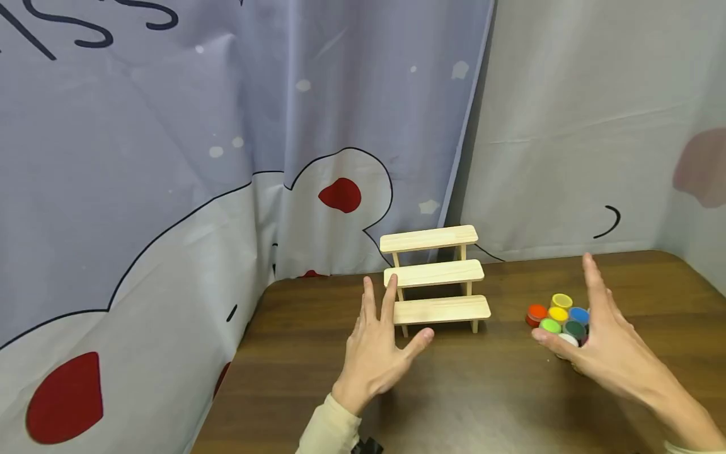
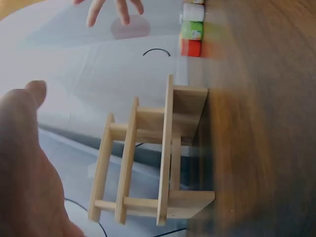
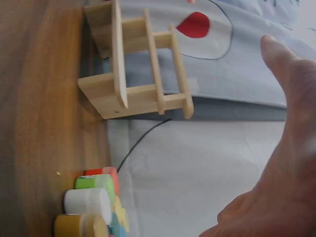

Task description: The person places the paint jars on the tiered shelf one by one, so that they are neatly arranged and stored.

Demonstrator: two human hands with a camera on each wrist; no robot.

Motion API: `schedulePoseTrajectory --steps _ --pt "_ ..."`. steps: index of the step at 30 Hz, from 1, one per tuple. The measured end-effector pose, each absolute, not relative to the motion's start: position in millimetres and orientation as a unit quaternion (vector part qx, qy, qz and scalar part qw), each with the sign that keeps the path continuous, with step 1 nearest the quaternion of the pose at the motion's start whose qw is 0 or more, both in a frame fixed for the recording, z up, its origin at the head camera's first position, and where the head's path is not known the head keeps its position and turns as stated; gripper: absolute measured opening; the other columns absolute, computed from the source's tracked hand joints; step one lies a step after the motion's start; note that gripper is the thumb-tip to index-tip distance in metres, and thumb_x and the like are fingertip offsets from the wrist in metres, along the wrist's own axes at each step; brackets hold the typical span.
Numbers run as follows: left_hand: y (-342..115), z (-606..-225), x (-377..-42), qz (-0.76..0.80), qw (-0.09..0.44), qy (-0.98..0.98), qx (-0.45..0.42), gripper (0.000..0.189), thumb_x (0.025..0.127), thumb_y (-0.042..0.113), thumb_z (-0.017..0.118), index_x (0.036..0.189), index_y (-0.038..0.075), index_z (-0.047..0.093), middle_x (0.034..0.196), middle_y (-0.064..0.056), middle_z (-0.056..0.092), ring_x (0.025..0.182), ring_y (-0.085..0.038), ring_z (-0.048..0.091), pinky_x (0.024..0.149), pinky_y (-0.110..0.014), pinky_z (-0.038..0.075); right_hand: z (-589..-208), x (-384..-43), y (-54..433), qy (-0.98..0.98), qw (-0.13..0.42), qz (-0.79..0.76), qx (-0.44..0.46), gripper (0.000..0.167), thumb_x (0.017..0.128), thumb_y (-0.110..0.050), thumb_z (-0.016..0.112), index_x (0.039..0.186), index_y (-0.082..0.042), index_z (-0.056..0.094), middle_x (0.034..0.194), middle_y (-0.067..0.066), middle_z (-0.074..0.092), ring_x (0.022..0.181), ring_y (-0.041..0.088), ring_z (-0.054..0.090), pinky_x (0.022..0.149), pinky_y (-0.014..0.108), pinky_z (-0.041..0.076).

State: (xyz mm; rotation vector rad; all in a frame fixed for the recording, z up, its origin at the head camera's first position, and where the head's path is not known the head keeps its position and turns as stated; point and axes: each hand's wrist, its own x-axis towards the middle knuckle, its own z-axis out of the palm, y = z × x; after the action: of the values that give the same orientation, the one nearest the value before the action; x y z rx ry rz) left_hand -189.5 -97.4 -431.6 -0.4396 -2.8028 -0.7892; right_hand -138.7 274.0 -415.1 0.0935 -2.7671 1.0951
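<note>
A small three-step wooden shelf (image 1: 437,274) stands on the table, its steps bare. My left hand (image 1: 377,350), fingers spread, hovers in front of the shelf's left end and overlaps it in the head view. To the right sits a cluster of small paint pots (image 1: 558,315) with red, yellow, green, blue and white tops. Over their near right side my right hand (image 1: 609,340) is held up, thumb apart from the fingers, hiding some pots. In the right wrist view a white pot (image 3: 88,203) and an ochre pot (image 3: 79,225) stand nearest. Neither hand holds anything.
The brown wooden table (image 1: 482,391) reaches back to a hanging curtain (image 1: 351,113) printed with black lines and red spots. A paler curtain panel (image 1: 578,126) hangs behind the pots. Table surface lies between the shelf and the pots.
</note>
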Motion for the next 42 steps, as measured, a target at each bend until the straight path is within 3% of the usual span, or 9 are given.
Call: schedulePoseTrajectory --steps 3,6,8,10,15,24,29,36,42 --pt "-103.4 -428.9 -194.6 -0.343 0.088 -0.920 -0.168 0.099 0.103 0.077 0.055 0.176 0.051 -0.007 0.187 -0.011 -0.003 0.151 -0.056 0.049 0.094 -0.078 0.060 -411.5 -134.9 283.4 -0.908 0.097 0.406 0.029 0.130 0.102 -0.046 0.081 0.168 -0.052 -0.031 0.185 0.016 -0.014 0.158 0.071 0.016 0.108 0.097 0.025" --pt "-110.4 -428.2 -201.1 -0.452 0.076 -0.864 -0.208 0.091 0.110 0.062 0.056 0.177 0.047 -0.003 0.187 -0.006 0.006 0.152 -0.050 0.050 0.112 -0.076 0.053 -410.4 -130.6 292.2 -0.878 0.128 0.461 0.023 0.125 0.104 -0.032 0.081 0.170 -0.055 -0.023 0.186 0.004 -0.007 0.169 0.046 0.013 0.136 0.056 0.031" --pt "-115.2 -429.3 -205.4 -0.517 0.071 -0.820 -0.233 0.086 0.113 0.052 0.055 0.179 0.042 0.000 0.186 -0.005 0.013 0.157 -0.045 0.046 0.123 -0.071 0.046 -410.9 -127.3 297.2 -0.856 0.151 0.494 0.019 0.121 0.105 -0.022 0.081 0.173 -0.053 -0.015 0.186 -0.001 0.001 0.170 0.024 0.022 0.129 0.019 0.036" --pt "-119.4 -430.9 -210.0 -0.569 0.068 -0.780 -0.250 0.082 0.115 0.044 0.053 0.180 0.034 0.004 0.184 -0.009 0.022 0.160 -0.044 0.043 0.129 -0.065 0.042 -411.8 -125.0 300.2 -0.840 0.172 0.515 0.009 0.120 0.103 -0.013 0.082 0.175 -0.051 -0.006 0.185 -0.002 0.012 0.161 0.002 0.035 0.106 -0.003 0.040" --pt "-127.8 -434.0 -219.7 -0.628 0.077 -0.736 -0.243 0.071 0.117 0.033 0.047 0.179 0.021 0.016 0.177 -0.019 0.035 0.160 -0.046 0.042 0.131 -0.064 0.039 -411.8 -123.9 301.6 -0.806 0.204 0.555 -0.005 0.113 0.099 -0.002 0.084 0.178 -0.042 0.014 0.179 0.001 0.037 0.133 -0.016 0.058 0.095 0.001 0.051" --pt "-140.1 -457.7 -238.8 -0.663 0.068 -0.726 -0.171 0.054 0.119 0.026 0.046 0.171 0.011 0.041 0.173 -0.017 0.043 0.160 -0.041 0.041 0.135 -0.061 0.033 -420.1 -132.6 296.4 -0.698 0.223 0.680 0.000 0.094 0.090 0.013 0.087 0.170 -0.018 0.048 0.138 -0.015 0.076 0.109 -0.004 0.076 0.089 0.011 0.060" --pt "-135.2 -477.8 -246.5 -0.662 0.047 -0.734 -0.145 0.051 0.117 0.016 0.055 0.166 0.007 0.048 0.172 -0.017 0.045 0.159 -0.047 0.040 0.131 -0.058 0.041 -436.4 -122.6 302.6 -0.680 0.208 0.702 -0.032 0.085 0.088 0.013 0.089 0.163 -0.012 0.058 0.123 -0.012 0.082 0.103 0.003 0.080 0.084 0.015 0.063" --pt "-128.1 -496.8 -251.2 -0.692 0.022 -0.712 -0.118 0.047 0.114 0.013 0.058 0.161 0.006 0.055 0.165 -0.026 0.048 0.137 -0.039 0.063 0.116 -0.057 0.057 -467.7 -109.2 314.5 -0.634 0.194 0.748 0.020 0.060 0.091 0.021 0.079 0.148 0.009 0.065 0.123 0.009 0.083 0.109 0.017 0.081 0.087 0.029 0.066" --pt "-120.3 -509.4 -252.7 -0.718 -0.021 -0.689 -0.099 0.041 0.120 0.024 0.052 0.154 0.004 0.063 0.161 -0.017 0.058 0.137 -0.032 0.065 0.115 -0.054 0.059 -485.5 -101.8 323.2 -0.786 0.175 0.590 -0.060 0.048 0.095 -0.006 0.090 0.137 0.007 0.071 0.114 -0.007 0.085 0.100 -0.002 0.079 0.084 0.011 0.063"
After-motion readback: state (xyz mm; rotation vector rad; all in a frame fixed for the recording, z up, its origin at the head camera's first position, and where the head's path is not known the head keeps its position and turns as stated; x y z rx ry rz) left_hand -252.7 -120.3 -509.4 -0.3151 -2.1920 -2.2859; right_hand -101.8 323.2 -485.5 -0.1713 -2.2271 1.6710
